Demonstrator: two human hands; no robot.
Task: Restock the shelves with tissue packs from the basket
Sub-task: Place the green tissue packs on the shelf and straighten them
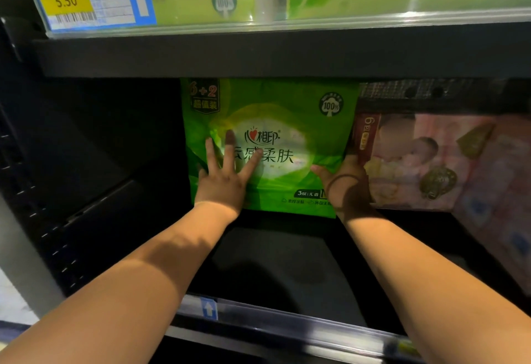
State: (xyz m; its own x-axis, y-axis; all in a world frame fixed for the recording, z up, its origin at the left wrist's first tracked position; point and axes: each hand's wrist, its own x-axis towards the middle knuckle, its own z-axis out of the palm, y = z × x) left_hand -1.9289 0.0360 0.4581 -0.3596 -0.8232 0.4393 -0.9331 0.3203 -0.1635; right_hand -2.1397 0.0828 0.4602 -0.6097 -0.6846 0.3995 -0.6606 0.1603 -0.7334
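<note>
Green tissue pack [281,122] stands upright at the far end of the lower shelf [287,263], its right edge against a pink pack [425,162]. Left hand [224,182] released, fingers spread flat on the pack's face, likely pushing it back and keeping it upright. Right hand [344,182] grasps the pack's lower right edge, thumb in front and fingers hidden between the packs, probably steering it square beside its neighbour. Shelf floor to the left is bare. Basket not in view.
</note>
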